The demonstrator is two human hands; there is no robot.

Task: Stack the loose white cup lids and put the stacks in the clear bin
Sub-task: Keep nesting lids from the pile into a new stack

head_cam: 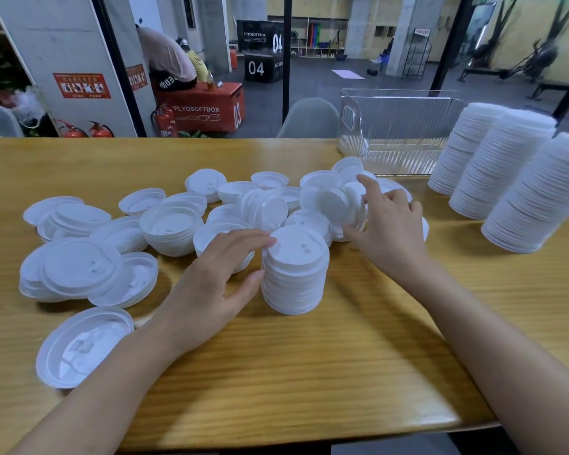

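Several loose white cup lids [174,224] lie scattered over the wooden table [309,372], some upside down. A short upright stack of lids [294,274] stands in the middle. My left hand [217,284] rests against its left side with straight fingers on the top lid's rim and the thumb on its wall. My right hand [388,224] reaches into the pile behind and grips a tilted bunch of lids [337,205] lying on its side. The clear bin [398,133] stands at the back right and looks empty.
Three tall stacks of lids [503,178] stand at the right, beside the bin. A single upturned lid [83,346] lies near the front left. A grey chair back [309,118] shows behind the table's far edge. People sit far off in the gym room.
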